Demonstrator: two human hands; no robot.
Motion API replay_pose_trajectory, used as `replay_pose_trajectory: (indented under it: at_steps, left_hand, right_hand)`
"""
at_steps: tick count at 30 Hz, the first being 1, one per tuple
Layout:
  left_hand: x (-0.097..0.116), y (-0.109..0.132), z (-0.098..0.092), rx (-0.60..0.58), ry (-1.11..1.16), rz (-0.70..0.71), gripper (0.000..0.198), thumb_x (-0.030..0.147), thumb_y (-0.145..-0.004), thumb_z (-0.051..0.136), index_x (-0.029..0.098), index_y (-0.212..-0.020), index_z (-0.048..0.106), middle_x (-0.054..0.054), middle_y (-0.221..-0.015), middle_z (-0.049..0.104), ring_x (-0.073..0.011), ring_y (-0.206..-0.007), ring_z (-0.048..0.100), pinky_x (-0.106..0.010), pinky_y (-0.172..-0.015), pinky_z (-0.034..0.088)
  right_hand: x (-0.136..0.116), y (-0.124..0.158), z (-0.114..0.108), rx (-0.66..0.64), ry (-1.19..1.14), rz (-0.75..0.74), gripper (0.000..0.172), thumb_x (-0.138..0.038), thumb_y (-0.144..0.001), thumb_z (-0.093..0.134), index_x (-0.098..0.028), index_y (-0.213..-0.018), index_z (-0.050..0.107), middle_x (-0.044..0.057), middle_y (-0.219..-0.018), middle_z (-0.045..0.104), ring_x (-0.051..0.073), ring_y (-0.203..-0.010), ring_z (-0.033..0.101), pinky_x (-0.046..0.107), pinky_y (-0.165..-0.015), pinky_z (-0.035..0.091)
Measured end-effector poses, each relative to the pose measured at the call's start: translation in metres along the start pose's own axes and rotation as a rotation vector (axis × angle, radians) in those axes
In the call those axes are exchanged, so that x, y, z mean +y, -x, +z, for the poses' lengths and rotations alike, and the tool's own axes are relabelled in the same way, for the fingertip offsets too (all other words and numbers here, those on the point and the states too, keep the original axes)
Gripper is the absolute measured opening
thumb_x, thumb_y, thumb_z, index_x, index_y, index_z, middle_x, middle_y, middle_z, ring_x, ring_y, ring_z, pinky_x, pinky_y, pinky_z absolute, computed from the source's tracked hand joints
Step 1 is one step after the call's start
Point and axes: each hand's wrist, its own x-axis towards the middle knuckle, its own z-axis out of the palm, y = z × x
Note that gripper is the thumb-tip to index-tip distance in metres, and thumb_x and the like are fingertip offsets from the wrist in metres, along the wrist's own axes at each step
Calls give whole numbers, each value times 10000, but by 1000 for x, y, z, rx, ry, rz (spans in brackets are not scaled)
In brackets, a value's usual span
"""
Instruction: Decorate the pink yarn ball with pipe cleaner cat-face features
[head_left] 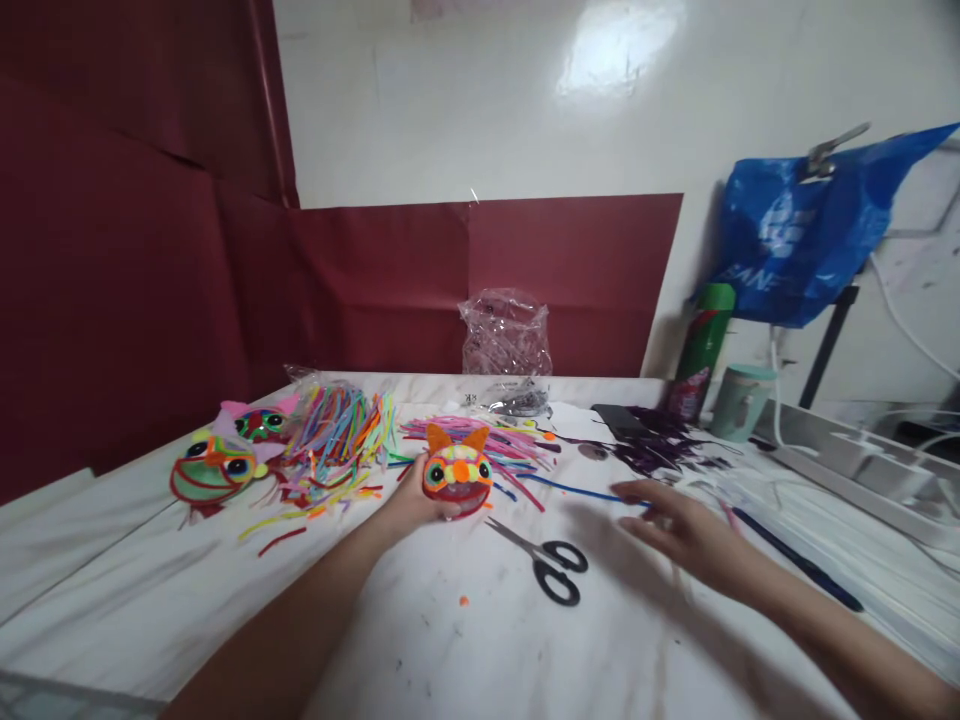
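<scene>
My left hand (pixel 412 503) is closed around the side of a small craft animal head (pixel 459 490) with orange ears, round black eyes and a red mouth. My right hand (pixel 671 520) hovers at the right, thumb and fingers apart. A blue pipe cleaner (pixel 574 489) runs towards its fingers; I cannot tell whether they touch it. Between the hands lie scissors (pixel 541 556) with black handles, blades pointing to the held head. Behind the head spreads a loose pile of pink and mixed pipe cleaners (pixel 510 440).
Two more craft heads (pixel 214 470) sit at the left beside a bundle of coloured pipe cleaners (pixel 341 430). Dark purple strands (pixel 660 440), a green spray can (pixel 701 345) and a pale green cup (pixel 741 402) stand back right. A dark blue pen-like stick (pixel 799 560) lies near my right forearm.
</scene>
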Motion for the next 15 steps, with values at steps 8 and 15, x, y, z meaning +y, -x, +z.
replay_pose_trajectory:
  at_steps: [8,15]
  left_hand:
    - [7,13,14,-175,164,-21,900,162,-465,848,225,-1238,391,-108,-1222,582,-298,-1100,576,-411,-907,475]
    - [4,20,27,-251,129,93,1021,234,-435,890,226,-1297,342,-147,-1330,489,-336,-1219,480,-426,-979,428]
  right_hand:
    - [-86,-39,103,-203,-489,-19,597,-391,-716,688,-180,-1245,508,109,-1139,640,267,-965,626,373,-729,547]
    - [-83,-21,115,-151,-745,-28,817,-370,-685,753,-235,-1372,330,130,-1352,479,292,-1131,551,438,-899,496]
